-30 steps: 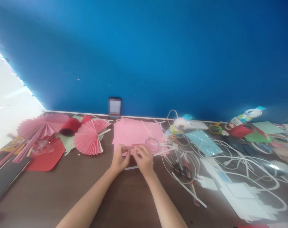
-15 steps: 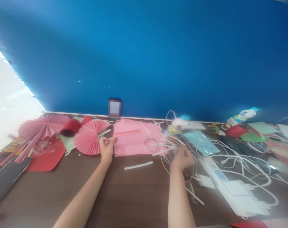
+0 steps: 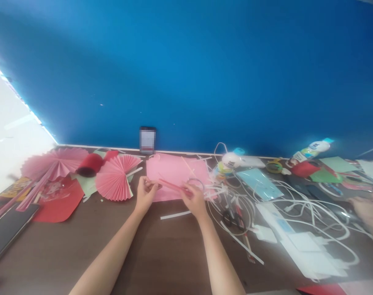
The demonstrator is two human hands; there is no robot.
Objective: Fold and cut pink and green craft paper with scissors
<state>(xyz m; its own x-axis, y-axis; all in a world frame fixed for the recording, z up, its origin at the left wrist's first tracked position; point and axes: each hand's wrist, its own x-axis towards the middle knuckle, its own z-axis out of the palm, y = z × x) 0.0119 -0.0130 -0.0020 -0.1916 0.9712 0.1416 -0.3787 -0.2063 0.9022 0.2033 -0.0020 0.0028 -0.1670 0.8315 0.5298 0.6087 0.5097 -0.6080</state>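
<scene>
A narrow pink paper strip (image 3: pixel 170 184) stretches between my two hands, above a pink paper sheet (image 3: pixel 161 164). My left hand (image 3: pixel 146 193) is closed in a pinch at the strip's left end; blur hides the exact contact. With thumb and fingers pressed together, my right hand (image 3: pixel 194 199) grips the strip's other end. Just beyond the right hand lies a dark ring-shaped item (image 3: pixel 197 181), partly hidden. A white paper strip (image 3: pixel 174 215) rests on the brown table (image 3: pixel 168 254) below the hands. Black-handled scissors (image 3: pixel 233 217) lie right of my right hand, among white strips.
Pleated pink paper fans (image 3: pixel 114 180), a red roll (image 3: pixel 90 164) and red paper (image 3: pixel 59 200) sit left. To the right are a glue bottle (image 3: pixel 231 159), a blue packet (image 3: pixel 260 183), a power strip (image 3: pixel 284 233) and tangled cables. Another person's hand (image 3: pixel 369 211) shows far right.
My right hand has moved left from beside the scissors to the pink strip and closed on it. The left hand has shifted slightly right. The scissors now show; the other person's hand has moved lower.
</scene>
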